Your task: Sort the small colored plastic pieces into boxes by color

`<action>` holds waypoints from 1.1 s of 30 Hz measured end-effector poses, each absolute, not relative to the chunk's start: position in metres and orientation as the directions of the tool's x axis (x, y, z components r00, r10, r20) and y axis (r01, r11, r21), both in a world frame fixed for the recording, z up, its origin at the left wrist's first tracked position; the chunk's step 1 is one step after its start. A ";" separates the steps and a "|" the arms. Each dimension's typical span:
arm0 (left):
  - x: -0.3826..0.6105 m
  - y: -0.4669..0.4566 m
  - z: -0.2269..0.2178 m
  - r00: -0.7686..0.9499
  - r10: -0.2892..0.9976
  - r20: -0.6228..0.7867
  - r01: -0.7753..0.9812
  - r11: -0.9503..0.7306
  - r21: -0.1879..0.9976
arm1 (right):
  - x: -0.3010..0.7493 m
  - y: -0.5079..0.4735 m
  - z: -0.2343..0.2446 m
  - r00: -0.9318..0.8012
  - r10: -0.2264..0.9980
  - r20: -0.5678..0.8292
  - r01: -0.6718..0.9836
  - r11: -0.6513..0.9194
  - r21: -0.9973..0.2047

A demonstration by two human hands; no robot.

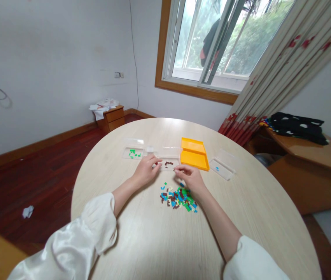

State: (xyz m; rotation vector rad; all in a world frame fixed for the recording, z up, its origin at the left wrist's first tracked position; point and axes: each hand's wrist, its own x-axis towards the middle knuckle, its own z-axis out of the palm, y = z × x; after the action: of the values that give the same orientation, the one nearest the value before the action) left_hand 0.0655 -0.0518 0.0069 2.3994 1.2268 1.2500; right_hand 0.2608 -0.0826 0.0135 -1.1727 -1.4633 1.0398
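My left hand [147,170] is at the left end of a clear plastic box [171,167], fingers bent, with a gap between index finger and thumb. Several small brown bricks [169,163] lie in that box. By its front right corner is my right hand [192,179], thumb and fingertips pressed together; anything between them is too small to make out. Just below, a loose pile of toy bricks [178,198] in brown, blue, green and cream spreads over the table, partly beneath my right hand.
Green bricks [135,154] lie in an open clear box [123,156] at left. A yellow case [193,158] stands open behind my right hand. Farther right, another clear box [226,174] contains blue bricks [217,168]. All rest on a round wooden table [153,241].
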 end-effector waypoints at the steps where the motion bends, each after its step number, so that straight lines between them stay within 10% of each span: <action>1: 0.065 -0.054 0.010 0.335 0.734 0.591 0.586 -0.654 0.479 | 0.263 -0.080 0.012 0.049 0.977 0.205 0.155 0.196 -0.968; 8: 0.062 -0.068 0.025 0.553 0.706 0.443 0.460 -0.702 0.544 | 0.265 -0.068 0.010 0.379 0.845 0.377 0.314 0.266 -0.911; 33: 0.072 -0.082 0.030 0.824 0.558 0.098 0.409 -0.706 0.578 | 0.265 -0.067 -0.005 0.217 0.813 0.541 0.497 0.385 -0.778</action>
State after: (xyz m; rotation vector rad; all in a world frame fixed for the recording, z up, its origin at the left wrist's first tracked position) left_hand 0.0718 -0.0819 0.0298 2.4530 0.7102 0.3597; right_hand 0.2651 -0.0668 -0.0048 -1.2613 -1.4342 0.3279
